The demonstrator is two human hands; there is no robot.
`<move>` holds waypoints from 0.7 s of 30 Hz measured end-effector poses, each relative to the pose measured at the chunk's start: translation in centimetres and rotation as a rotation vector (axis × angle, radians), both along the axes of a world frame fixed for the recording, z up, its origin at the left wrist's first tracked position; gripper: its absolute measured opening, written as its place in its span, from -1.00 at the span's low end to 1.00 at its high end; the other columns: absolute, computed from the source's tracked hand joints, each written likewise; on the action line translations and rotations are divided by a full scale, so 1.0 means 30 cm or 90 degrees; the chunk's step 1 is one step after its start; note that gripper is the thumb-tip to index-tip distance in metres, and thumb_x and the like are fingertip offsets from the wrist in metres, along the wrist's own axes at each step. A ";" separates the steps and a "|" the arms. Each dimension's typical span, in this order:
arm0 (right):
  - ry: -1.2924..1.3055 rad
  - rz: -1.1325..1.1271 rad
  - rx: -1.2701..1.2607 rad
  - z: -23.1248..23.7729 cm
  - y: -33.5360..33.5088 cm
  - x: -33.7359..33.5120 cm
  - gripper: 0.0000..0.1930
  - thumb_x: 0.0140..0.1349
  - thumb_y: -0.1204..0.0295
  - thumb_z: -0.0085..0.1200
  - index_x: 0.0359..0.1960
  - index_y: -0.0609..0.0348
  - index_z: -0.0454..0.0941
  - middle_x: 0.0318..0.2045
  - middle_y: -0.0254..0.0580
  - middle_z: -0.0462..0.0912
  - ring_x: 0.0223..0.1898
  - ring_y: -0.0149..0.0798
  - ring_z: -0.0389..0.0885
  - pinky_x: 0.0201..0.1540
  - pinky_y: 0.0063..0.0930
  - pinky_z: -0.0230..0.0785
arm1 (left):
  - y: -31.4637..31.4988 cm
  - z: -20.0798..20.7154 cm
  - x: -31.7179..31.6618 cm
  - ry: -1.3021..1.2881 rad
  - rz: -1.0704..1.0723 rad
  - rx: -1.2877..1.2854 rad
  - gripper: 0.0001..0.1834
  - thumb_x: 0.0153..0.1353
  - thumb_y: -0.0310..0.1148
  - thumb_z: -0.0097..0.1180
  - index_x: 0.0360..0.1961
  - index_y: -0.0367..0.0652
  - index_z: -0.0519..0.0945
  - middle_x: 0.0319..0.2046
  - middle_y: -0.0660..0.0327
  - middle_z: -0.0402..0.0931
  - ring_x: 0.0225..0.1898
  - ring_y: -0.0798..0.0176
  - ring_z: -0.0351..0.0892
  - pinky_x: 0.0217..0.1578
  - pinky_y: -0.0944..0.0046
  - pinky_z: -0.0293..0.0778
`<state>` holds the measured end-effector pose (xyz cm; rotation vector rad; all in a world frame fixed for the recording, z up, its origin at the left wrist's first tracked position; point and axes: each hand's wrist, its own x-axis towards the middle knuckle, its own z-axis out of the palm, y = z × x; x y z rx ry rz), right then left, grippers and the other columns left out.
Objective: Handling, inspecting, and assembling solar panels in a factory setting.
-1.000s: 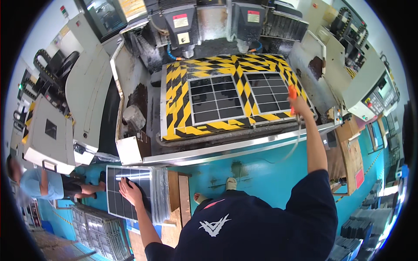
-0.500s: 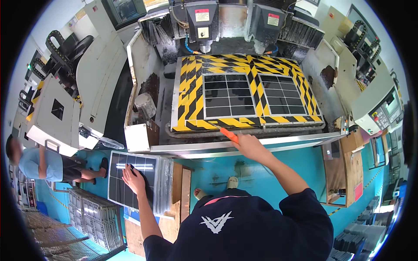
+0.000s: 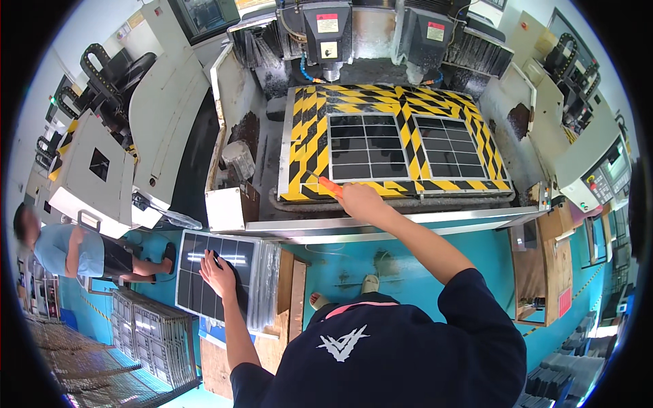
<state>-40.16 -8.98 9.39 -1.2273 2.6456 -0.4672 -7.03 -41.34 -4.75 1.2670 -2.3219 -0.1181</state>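
My right hand (image 3: 360, 202) is closed around an orange-handled tool (image 3: 330, 186) with a thin tip. That tip is over the front left of the black-and-yellow striped machine bed (image 3: 299, 153); whether it touches cannot be told. Two dark gridded panels, a left one (image 3: 367, 146) and a right one (image 3: 447, 147), lie in pale frames on the bed. Fingers spread, my left hand (image 3: 219, 275) rests on the top glossy dark panel (image 3: 197, 289) of a stack beside me. A dark shape shows by its fingers, perhaps a reflection.
Two spindle heads (image 3: 329, 34) hang over the back of the bed. A metal sill (image 3: 408, 223) runs along the machine's front. A control panel (image 3: 607, 175) is at right, a wooden cabinet (image 3: 554, 272) below it. Another person (image 3: 71, 251) stands at far left near stacked crates (image 3: 146, 333).
My right hand has moved left along the bed's front edge with the orange-handled tool. The whole view has shifted slightly, and my left hand stays on the stacked panel.
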 end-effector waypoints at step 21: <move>0.022 -0.078 -0.018 0.017 -0.161 -0.164 -0.70 0.38 0.26 0.13 -0.27 0.32 0.68 -0.32 0.17 0.75 -0.26 0.22 0.75 -0.17 0.04 0.61 | 0.007 0.013 -0.004 0.023 0.004 0.014 -0.59 0.46 -0.26 -0.01 0.27 -0.09 0.55 0.39 0.23 0.43 0.49 0.02 0.24 0.50 -0.15 0.00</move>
